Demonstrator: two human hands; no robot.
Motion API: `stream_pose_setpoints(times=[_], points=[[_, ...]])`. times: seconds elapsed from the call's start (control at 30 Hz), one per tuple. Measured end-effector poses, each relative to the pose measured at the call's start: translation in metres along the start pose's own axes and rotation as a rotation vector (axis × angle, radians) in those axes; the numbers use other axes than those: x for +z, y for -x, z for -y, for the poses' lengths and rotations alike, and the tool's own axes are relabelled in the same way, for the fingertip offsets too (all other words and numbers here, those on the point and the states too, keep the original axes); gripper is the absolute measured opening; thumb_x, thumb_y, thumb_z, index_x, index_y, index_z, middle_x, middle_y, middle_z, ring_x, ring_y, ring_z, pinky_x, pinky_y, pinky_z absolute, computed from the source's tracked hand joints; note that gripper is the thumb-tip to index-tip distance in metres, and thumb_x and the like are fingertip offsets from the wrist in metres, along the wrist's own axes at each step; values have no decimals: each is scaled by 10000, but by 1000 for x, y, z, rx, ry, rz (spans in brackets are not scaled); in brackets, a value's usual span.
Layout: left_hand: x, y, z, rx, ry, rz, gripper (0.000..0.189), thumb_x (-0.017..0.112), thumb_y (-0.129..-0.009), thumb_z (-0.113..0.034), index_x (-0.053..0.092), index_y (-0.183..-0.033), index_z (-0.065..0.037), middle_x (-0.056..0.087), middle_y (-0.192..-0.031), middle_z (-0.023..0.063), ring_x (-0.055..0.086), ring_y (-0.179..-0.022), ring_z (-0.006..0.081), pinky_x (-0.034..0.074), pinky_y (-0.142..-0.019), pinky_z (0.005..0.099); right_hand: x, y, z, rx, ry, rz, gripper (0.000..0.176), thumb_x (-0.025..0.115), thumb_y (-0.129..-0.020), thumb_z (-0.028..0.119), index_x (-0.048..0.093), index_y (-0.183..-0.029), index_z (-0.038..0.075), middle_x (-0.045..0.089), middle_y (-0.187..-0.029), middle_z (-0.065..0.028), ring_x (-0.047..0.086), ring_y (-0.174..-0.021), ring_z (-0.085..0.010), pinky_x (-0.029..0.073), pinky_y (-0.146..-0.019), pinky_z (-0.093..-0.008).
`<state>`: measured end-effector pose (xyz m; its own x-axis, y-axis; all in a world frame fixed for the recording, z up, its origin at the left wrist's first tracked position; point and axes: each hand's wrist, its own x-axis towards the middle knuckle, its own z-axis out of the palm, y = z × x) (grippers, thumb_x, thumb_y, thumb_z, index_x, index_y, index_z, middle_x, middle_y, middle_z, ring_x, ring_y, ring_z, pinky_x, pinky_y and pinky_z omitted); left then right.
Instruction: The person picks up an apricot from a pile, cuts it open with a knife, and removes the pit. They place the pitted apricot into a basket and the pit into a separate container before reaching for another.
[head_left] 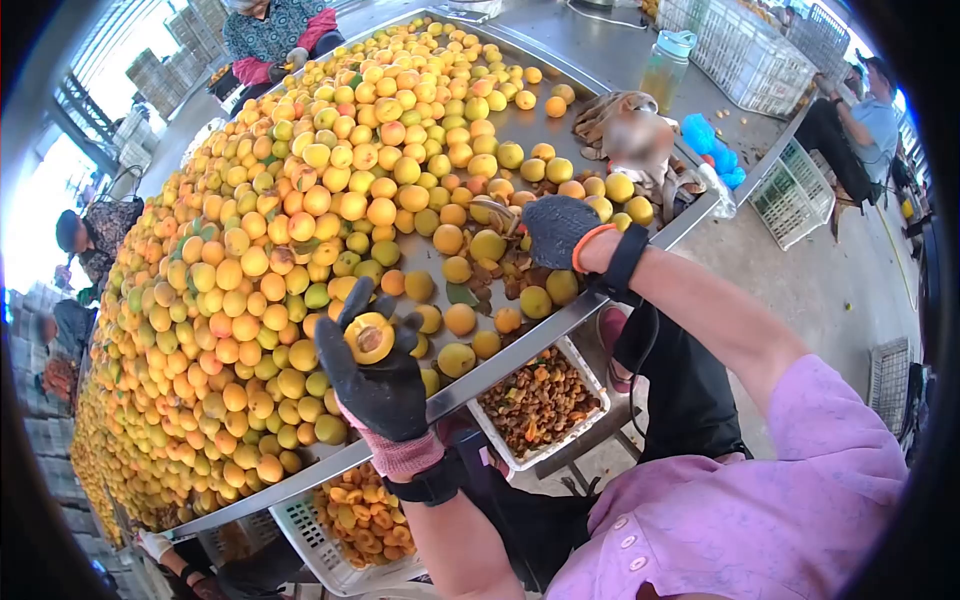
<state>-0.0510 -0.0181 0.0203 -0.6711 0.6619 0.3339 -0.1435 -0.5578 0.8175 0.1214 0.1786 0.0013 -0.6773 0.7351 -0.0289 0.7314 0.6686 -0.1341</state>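
Observation:
Over the near edge of the heap, my left hand [378,375] in a black glove with a pink cuff holds a halved apricot [369,338]. The apricot's cut face and hollow are turned up between thumb and fingers. Farther right, my right hand [562,232] in a dark grey glove has its fingers curled, close over brown scraps and loose apricots. A thin brownish piece [492,213] shows by its fingertips; I cannot tell what this hand grips. Whole yellow and orange apricots [300,220] cover most of the metal table [520,130].
Below the table's raised rim [590,305] stands a white bin of brown pits [540,405]. Left of it, a crate [305,530] holds apricot halves [365,515]. Cloth [610,115], blue plastic [708,145] and a bottle [667,70] lie beyond. Other people sit around.

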Motion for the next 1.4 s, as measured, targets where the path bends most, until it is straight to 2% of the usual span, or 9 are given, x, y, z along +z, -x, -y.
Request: stream_pose_setpoints(times=[0.03,0.13,0.23,0.3,0.47,0.7,1.17,1.27,1.4], points=[[4,-4,-1,-267,381,-94,414,616,-842,-95,377,-1158,28,473,-1195,242,558,-956,242,558,-720,364,-2,2,-2,-1,-9,-2,172,615,-676,138,642,-803,26,644,-806,-175,644,-748,-319,507,-637,-420],[19,1,9,61,-256,24,344,597,-834,-48,384,-1094,23,485,-1184,233,566,-941,226,561,-709,369,-27,18,1,-15,-186,-338,144,650,-724,138,589,-723,7,653,-810,-164,654,-722,-276,509,-611,-392],[27,-5,21,46,-295,111,322,567,-827,15,377,-1088,16,518,-1136,222,575,-925,236,560,-718,389,-60,46,24,-174,-1557,-470,237,754,-742,119,549,-818,28,588,-702,-16,556,-576,-56,441,-471,-202],[33,-6,26,-245,69,-3,376,612,-812,-24,370,-1098,14,540,-1102,205,582,-916,237,557,-716,383,-78,54,31,-81,-1368,-400,242,745,-747,117,538,-834,25,588,-727,-38,571,-597,-89,476,-521,-222],[36,-6,51,393,-687,245,669,652,-769,-10,274,-1321,-13,574,-1090,227,602,-956,255,527,-775,352,-63,55,28,-225,-1563,-253,220,711,-766,78,549,-902,20,579,-918,-80,584,-827,-155,486,-712,-288],[50,-9,63,274,-827,284,815,634,-732,-6,170,-1401,-29,581,-1075,208,604,-959,252,490,-815,345,-51,41,4,-387,-1371,-193,269,729,-750,83,611,-979,6,635,-930,-103,601,-846,-201,476,-772,-319],[64,-2,83,392,-1071,238,853,710,-675,-6,220,-1373,3,649,-860,120,644,-762,248,481,-742,338,-36,56,-3,-454,-1180,-310,148,673,-795,130,602,-877,29,607,-732,-79,590,-623,-195,456,-565,-292],[63,2,79,335,-958,310,852,714,-675,-8,226,-1373,-9,650,-863,115,646,-762,237,484,-735,335,-46,52,-21,-86,-1719,160,183,643,-839,189,605,-891,18,605,-720,-30,561,-592,-77,435,-509,-216],[67,6,71,238,-837,393,814,718,-703,-50,255,-1372,-21,630,-876,116,631,-788,214,491,-733,343,-40,53,-29,-101,-1741,160,202,652,-836,208,601,-896,22,588,-676,-24,540,-544,-65,432,-481,-206]])
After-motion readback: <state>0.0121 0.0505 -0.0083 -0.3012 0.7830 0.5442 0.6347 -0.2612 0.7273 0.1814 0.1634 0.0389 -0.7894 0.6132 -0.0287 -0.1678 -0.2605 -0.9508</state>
